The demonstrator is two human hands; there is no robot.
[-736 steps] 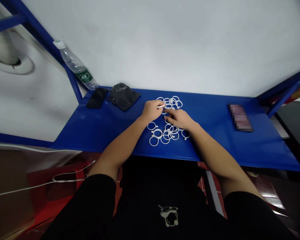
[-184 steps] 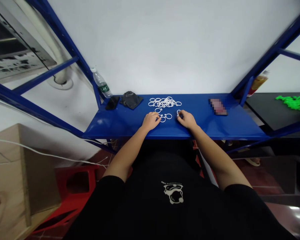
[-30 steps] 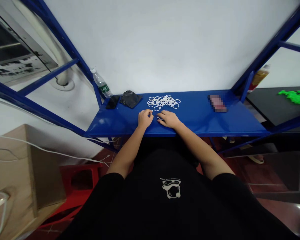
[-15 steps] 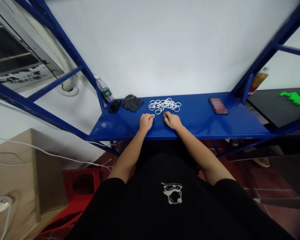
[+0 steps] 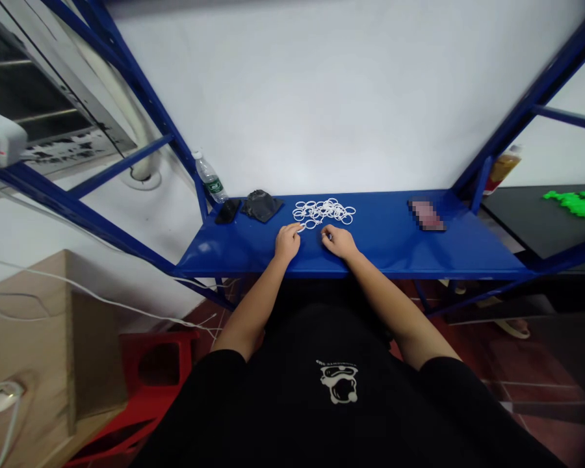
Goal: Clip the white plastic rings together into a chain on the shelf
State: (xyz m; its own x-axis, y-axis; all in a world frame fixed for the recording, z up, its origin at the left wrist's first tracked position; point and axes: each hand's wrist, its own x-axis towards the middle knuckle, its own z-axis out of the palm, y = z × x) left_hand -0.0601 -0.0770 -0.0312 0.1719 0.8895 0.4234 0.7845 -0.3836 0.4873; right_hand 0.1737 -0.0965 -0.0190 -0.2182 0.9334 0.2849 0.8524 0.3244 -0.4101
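Several white plastic rings (image 5: 327,209) lie in a loose, overlapping pile on the blue shelf top (image 5: 390,244), in front of me. My left hand (image 5: 288,241) is at the near left of the pile, with its fingertips closed on the edge of a white ring (image 5: 301,227). Beside that ring, another white ring (image 5: 311,224) lies at the pile's near edge. To the right, my right hand (image 5: 340,242) rests on the shelf just short of the pile. Its fingers are curled inward, and whatever they grip is too small to make out.
A black pouch (image 5: 262,205), a black phone (image 5: 228,211) and a clear water bottle (image 5: 210,179) stand or lie at the left. At the right is a blurred pinkish item (image 5: 428,215). Blue metal posts (image 5: 472,162) frame the shelf. Green pieces (image 5: 578,202) lie on a black table.
The whole view has shifted slightly. My left fingers have moved nearer to the pile with the ring, now beside the pile's nearest ring. My right fingers have curled and drawn slightly back.
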